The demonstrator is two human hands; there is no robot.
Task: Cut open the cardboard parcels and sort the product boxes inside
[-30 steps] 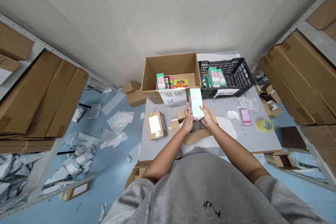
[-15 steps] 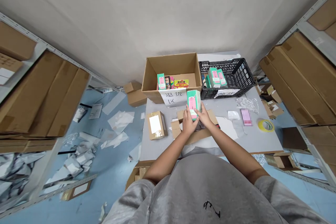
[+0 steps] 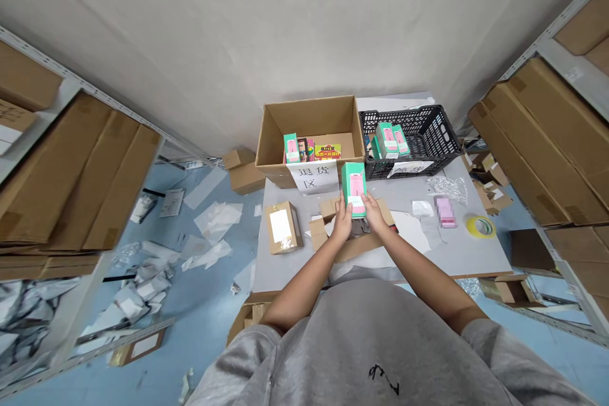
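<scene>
Left hand (image 3: 341, 223), right hand (image 3: 375, 216): grip clasped around printed oblong carton (image 3: 355, 183), above creased cardboard box (image 3: 360, 247).

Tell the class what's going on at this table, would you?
A person in a grey top holds a green and pink box between the left hand and right hand, above an opened carton on the table. Farther back stand a large cardboard box and a black crate, each holding similar-looking packaging among its contents. A labelled carton stands to the left; a roll of yellow tape lies to the right.
</scene>
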